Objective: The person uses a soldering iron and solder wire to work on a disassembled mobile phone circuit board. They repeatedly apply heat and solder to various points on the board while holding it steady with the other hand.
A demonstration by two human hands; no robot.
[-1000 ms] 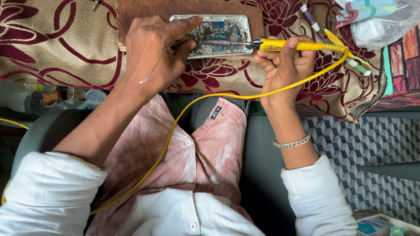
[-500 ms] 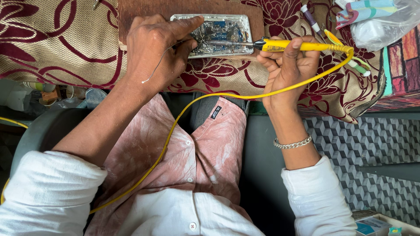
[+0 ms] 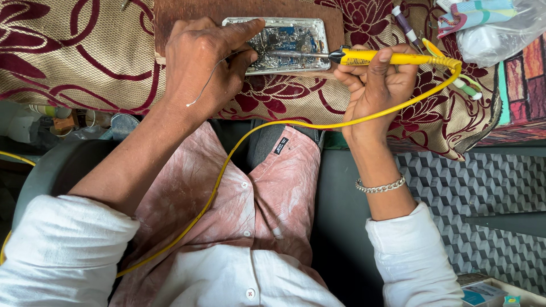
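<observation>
Right hand [image 3: 375,79] clenched on yellow soldering iron [image 3: 392,57]; tip now deeper over opened phone [image 3: 284,42] on wooden board [image 3: 187,11], further left than moment ago. Left hand [image 3: 199,62] pinches thin solder wire [image 3: 207,85], fingers steady phone edge, unchanged. Soldering contact appears underway.

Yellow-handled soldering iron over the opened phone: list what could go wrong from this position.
1. The left hand rests on the opened silver phone with exposed circuit board, fingers close to the metal tip of the yellow-handled soldering iron; a slip could burn them.
2. The yellow cable runs across the lap; snagging it might jerk the tip across the board.
3. The right hand works unsupported above the floral cloth; a dropped iron could scorch it.
</observation>
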